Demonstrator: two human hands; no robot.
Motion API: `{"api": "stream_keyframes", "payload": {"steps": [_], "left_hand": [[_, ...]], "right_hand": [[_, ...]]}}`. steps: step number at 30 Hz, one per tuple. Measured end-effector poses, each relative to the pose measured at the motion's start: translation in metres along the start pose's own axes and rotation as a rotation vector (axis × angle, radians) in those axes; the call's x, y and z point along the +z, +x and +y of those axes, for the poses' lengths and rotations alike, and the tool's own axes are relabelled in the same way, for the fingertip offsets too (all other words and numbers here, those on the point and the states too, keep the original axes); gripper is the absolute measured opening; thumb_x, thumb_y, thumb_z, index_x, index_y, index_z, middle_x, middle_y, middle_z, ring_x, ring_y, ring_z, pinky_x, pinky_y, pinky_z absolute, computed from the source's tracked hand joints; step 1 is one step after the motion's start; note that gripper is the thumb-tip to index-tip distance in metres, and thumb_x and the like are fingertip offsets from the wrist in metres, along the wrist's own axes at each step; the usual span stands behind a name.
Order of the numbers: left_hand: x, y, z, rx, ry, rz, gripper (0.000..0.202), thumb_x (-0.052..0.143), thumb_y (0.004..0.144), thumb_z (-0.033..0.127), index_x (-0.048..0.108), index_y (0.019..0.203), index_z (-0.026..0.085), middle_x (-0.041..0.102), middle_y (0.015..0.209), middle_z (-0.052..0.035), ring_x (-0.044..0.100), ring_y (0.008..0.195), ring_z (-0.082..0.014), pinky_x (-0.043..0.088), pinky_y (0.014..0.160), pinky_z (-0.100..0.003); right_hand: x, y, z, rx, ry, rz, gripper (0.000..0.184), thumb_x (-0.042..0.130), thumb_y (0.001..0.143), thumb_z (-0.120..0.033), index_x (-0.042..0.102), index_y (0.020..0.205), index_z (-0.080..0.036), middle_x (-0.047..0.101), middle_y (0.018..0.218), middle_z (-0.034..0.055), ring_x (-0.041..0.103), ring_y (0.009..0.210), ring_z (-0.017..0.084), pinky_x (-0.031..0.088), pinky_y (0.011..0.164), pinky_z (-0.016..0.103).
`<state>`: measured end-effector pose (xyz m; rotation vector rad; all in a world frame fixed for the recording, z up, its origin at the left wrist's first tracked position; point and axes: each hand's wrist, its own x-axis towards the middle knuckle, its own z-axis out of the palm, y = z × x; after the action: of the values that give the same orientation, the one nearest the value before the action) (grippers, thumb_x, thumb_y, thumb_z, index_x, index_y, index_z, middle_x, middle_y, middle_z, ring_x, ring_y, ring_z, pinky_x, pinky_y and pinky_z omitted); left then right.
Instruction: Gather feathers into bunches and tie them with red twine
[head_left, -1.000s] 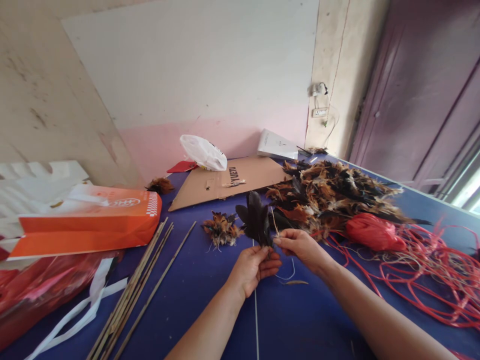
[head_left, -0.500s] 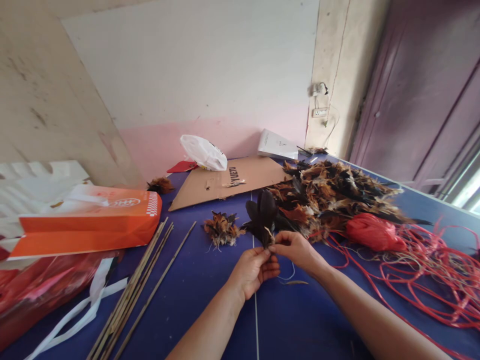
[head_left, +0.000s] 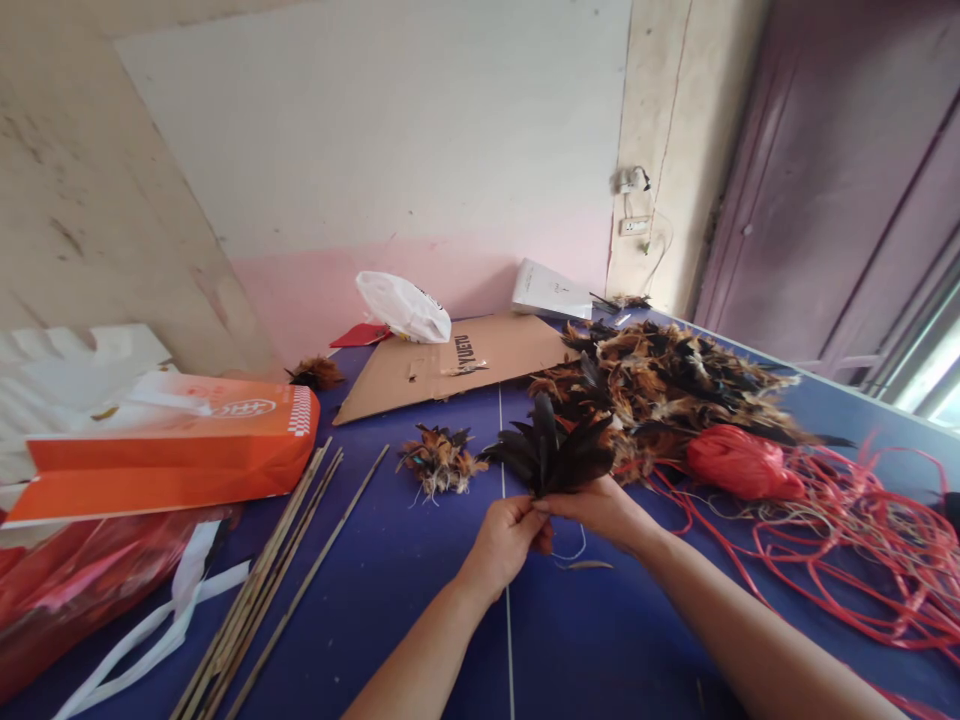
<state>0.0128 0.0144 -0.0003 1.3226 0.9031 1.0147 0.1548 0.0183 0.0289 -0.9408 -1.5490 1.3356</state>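
Note:
A fanned bunch of black feathers stands up from between my two hands, just above the blue table. My left hand pinches the bunch at its base. My right hand grips the same base from the other side, thumb and fingers meeting the left. The quill ends are hidden by my fingers. A white thread curls below the hands, beside a single loose feather. Left of the bunch lies a small cluster of brown and black feathers.
Behind my right hand spreads a large feather pile. Red plastic twine tangles at right. Thin sticks lie at left, near an orange paper bag. A cardboard sheet, white plastic bag and white box are at the back.
The black feathers have spread from a narrow upright bunch into a wide fan. My right hand has come down and closed in against the left at the base.

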Motion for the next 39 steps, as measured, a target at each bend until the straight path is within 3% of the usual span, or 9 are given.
{"api": "stream_keyframes", "payload": {"steps": [6, 13, 20, 24, 30, 33, 36, 39], "left_hand": [[-0.001, -0.001, 0.003, -0.011, 0.002, -0.039, 0.024, 0.057, 0.072, 0.033, 0.06, 0.059, 0.013, 0.055, 0.052, -0.0007, 0.051, 0.046, -0.0102, 0.04, 0.05, -0.022], [-0.001, -0.003, 0.013, -0.089, -0.076, -0.08, 0.025, 0.06, 0.07, 0.035, 0.064, 0.065, 0.011, 0.061, 0.06, -0.0042, 0.056, 0.053, -0.0121, 0.046, 0.059, -0.027], [-0.018, -0.003, 0.014, -0.265, -0.101, -0.2, 0.014, 0.067, 0.064, 0.025, 0.066, 0.065, 0.012, 0.064, 0.062, -0.0044, 0.059, 0.052, -0.0128, 0.048, 0.061, -0.03], [-0.021, -0.003, 0.013, -0.283, -0.115, -0.257, 0.012, 0.067, 0.065, 0.024, 0.066, 0.066, 0.012, 0.064, 0.062, -0.004, 0.059, 0.054, -0.0128, 0.048, 0.063, -0.03], [-0.005, -0.005, 0.016, -0.072, 0.068, -0.128, 0.015, 0.061, 0.069, 0.027, 0.066, 0.065, 0.013, 0.059, 0.057, -0.0013, 0.053, 0.051, -0.0095, 0.044, 0.057, -0.024], [0.0, -0.005, 0.022, 0.021, 0.142, -0.049, 0.017, 0.057, 0.072, 0.026, 0.065, 0.063, 0.013, 0.056, 0.054, 0.0, 0.05, 0.049, -0.009, 0.041, 0.053, -0.022], [-0.005, -0.008, 0.028, -0.023, 0.144, 0.054, 0.019, 0.057, 0.072, 0.026, 0.062, 0.06, 0.012, 0.057, 0.054, -0.001, 0.052, 0.05, -0.0098, 0.041, 0.052, -0.022], [-0.017, -0.012, 0.031, -0.123, 0.03, 0.133, 0.018, 0.059, 0.071, 0.029, 0.064, 0.07, 0.012, 0.063, 0.062, -0.0039, 0.057, 0.059, -0.0122, 0.042, 0.055, -0.022]], "right_hand": [[0.0, 0.003, 0.009, -0.032, -0.084, 0.087, 0.018, 0.06, 0.069, -0.028, 0.057, 0.055, -0.017, 0.057, 0.052, -0.0001, 0.054, 0.052, 0.014, 0.044, 0.052, 0.027], [-0.002, 0.0, -0.001, 0.016, -0.129, 0.166, 0.017, 0.06, 0.065, -0.028, 0.056, 0.053, -0.017, 0.056, 0.054, -0.0001, 0.051, 0.053, 0.012, 0.043, 0.053, 0.026], [-0.001, -0.006, -0.009, 0.096, -0.143, 0.111, 0.018, 0.063, 0.061, -0.027, 0.054, 0.052, -0.014, 0.049, 0.049, -0.0033, 0.042, 0.048, 0.007, 0.036, 0.046, 0.022], [-0.002, -0.007, -0.009, 0.049, -0.128, 0.047, 0.019, 0.061, 0.063, -0.026, 0.052, 0.052, -0.014, 0.048, 0.049, -0.0038, 0.042, 0.047, 0.007, 0.034, 0.046, 0.021], [0.0, -0.005, -0.013, -0.063, -0.348, 0.179, 0.014, 0.06, 0.063, -0.023, 0.054, 0.052, -0.015, 0.052, 0.053, -0.0021, 0.045, 0.051, 0.008, 0.038, 0.05, 0.022], [0.003, -0.005, -0.016, -0.042, -0.337, 0.244, 0.018, 0.058, 0.065, -0.028, 0.055, 0.054, -0.015, 0.053, 0.052, -0.0016, 0.045, 0.048, 0.008, 0.039, 0.049, 0.022], [-0.005, -0.008, -0.014, 0.005, -0.332, 0.16, 0.022, 0.057, 0.068, -0.034, 0.062, 0.071, -0.013, 0.056, 0.056, -0.0004, 0.048, 0.05, 0.009, 0.039, 0.049, 0.021], [-0.023, -0.014, -0.008, -0.017, -0.598, -0.014, 0.019, 0.059, 0.066, -0.028, 0.066, 0.079, -0.016, 0.062, 0.068, 0.0011, 0.054, 0.06, 0.011, 0.041, 0.057, 0.022]]}}
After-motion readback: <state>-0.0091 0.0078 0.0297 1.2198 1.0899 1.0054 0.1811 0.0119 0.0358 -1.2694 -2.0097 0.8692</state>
